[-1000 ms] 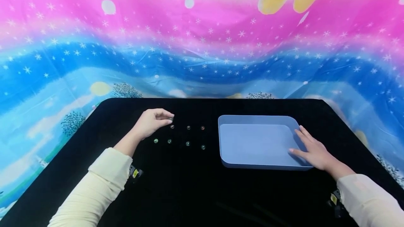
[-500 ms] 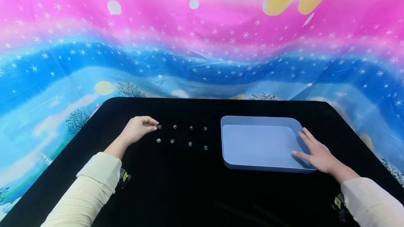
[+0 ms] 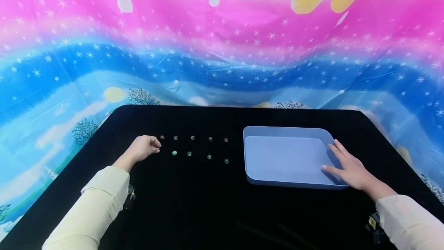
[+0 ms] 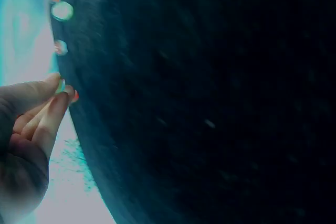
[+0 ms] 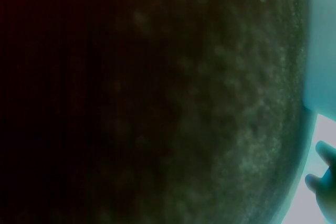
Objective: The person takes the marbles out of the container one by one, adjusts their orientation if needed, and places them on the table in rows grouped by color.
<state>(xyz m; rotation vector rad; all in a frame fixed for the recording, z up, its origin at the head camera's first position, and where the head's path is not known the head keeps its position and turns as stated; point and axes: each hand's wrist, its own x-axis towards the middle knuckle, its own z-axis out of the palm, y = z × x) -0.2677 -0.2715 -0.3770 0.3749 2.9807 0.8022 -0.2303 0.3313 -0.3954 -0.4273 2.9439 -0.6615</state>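
Several small glass marbles lie in two rows on the black table (image 3: 208, 203), a far row (image 3: 192, 137) and a near row (image 3: 189, 153). My left hand (image 3: 157, 149) sits at the left end of the near row with its fingers curled. In the left wrist view, the thumb and fingertips (image 4: 52, 103) pinch a small marble (image 4: 61, 85), and other marbles (image 4: 62, 10) lie beyond. My right hand (image 3: 341, 161) rests flat, fingers straight, on the right rim of an empty light blue tray (image 3: 248, 153).
A bright pink and blue starry cloth (image 3: 222, 49) hangs behind and around the table. The right wrist view shows only dark table, the pale tray edge (image 5: 321, 40) and my right fingertips (image 5: 324, 182).
My left hand moved leftward along the far row, which gained two marbles at its left end. It now sits lower, at the near row's left end. The right hand stayed on the tray.
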